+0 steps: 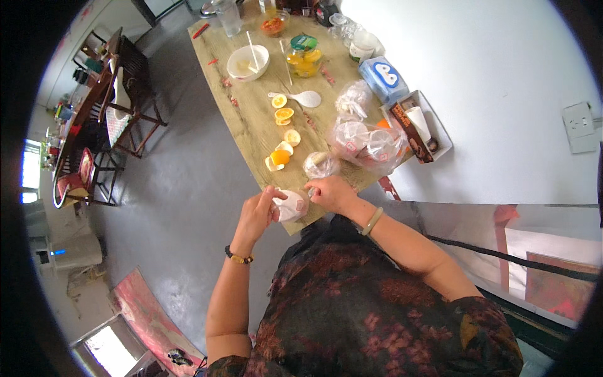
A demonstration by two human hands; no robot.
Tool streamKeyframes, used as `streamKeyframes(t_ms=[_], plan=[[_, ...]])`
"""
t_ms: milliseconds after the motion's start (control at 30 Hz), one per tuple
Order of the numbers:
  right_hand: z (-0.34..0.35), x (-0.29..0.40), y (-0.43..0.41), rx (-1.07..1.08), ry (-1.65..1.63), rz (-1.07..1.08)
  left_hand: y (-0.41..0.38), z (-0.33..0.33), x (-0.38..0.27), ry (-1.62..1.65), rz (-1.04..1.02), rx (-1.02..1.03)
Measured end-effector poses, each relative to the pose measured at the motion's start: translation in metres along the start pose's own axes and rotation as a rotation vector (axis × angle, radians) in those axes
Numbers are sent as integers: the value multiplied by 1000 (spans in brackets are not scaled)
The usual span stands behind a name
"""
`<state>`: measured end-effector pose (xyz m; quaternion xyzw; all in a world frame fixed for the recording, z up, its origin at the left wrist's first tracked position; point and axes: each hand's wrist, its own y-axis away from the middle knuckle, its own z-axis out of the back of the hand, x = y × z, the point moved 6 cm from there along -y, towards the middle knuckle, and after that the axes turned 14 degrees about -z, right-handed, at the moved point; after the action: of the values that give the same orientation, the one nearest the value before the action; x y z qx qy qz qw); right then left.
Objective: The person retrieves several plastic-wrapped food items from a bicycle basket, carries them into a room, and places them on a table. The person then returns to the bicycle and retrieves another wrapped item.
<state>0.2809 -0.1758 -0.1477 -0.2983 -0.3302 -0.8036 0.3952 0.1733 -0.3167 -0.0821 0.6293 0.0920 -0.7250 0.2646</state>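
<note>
At the near end of the wooden table (264, 122), my left hand (256, 214) grips a white plastic bag (292, 207) with red print, bunched around something rounded. What the bag holds is hidden. To its right, the curled fingers of my right hand (333, 193) pinch a small bit of clear plastic, seemingly part of the same bag. Just beyond that hand sits a clear bag (321, 165) with a pale, stick-like piece on top. Cut orange pieces and peels (281, 157) lie in a line along the table, leading up to a white rice paddle (306, 98).
A large clear bag (367, 141), an open box (435, 127) and a blue tissue pack (384, 79) line the wall side. Farther off are a lidded glass jar (304, 59) of yellow fruit, a white bowl (248, 62) and a plastic pitcher (228, 19). Wooden chairs (134, 113) stand leftward.
</note>
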Motion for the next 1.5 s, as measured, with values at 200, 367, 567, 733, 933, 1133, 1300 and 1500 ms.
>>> streamKeyframes(t_ms=[200,367,567,733,933,1133,1300,1500], plan=[[42,-12,6,-128,-38,-29,1,-7,-6,-32,-4,14],[107,-37,15,-400,-151,-94,4,-15,-25,-39,-125,3],[104,-29,15,-254,-140,-35,-1,-21,-13,-23,-76,-21],[34,32,22,11,-233,369,-6,-31,-19,-110,-122,28],[-8,29,20,98,-304,285,4,-43,-15,-403,-228,35],[-1,18,16,35,-379,153,20,-12,13,-62,-110,-290],[2,20,13,46,-375,29,26,-13,26,91,-173,-298],[-3,37,21,63,-265,136,29,-9,30,96,-164,-332]])
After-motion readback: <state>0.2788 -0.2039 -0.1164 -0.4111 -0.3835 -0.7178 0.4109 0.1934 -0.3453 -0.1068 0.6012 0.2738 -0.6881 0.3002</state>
